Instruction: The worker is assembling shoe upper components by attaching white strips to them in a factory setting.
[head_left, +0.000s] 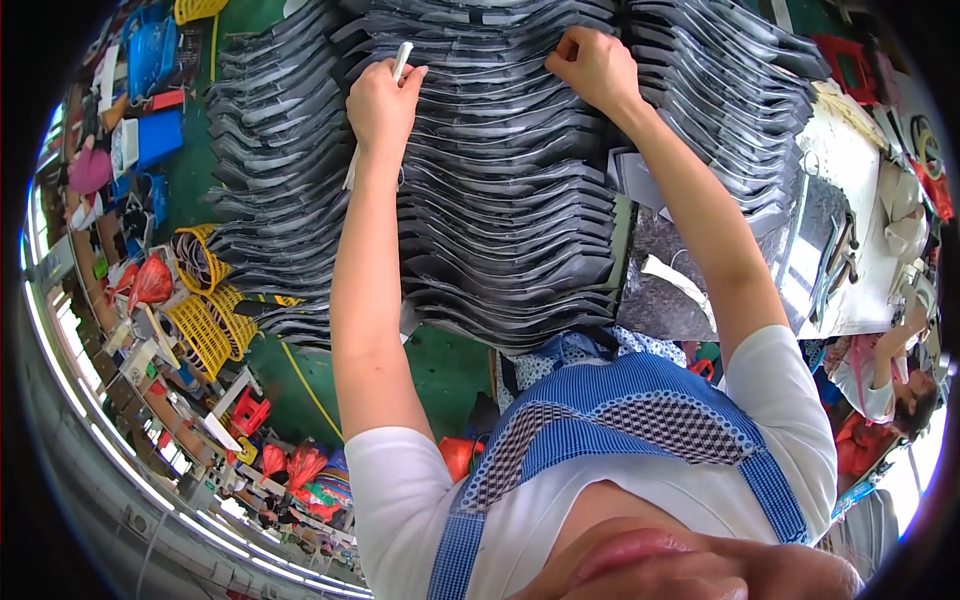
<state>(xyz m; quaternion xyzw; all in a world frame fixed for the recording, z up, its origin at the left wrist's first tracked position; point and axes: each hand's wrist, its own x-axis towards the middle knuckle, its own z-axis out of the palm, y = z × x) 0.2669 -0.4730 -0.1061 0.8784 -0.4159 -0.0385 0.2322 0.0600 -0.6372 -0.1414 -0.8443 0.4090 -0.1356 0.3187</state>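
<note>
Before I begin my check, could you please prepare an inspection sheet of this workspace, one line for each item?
Surface: pale tabletop at right, with a dark mottled section.
Job's things: dark grey pieces, overlapping in three long rows.
Clutter: white strip on the mottled section; slender tools farther right.
Hands: left hand holds a slim white stick; right hand, fingers curled, is over the middle row, grip unclear.
Cables: nothing seen clearly.
Surroundings: green floor; yellow baskets and blue bins at left; another person at right.
</note>
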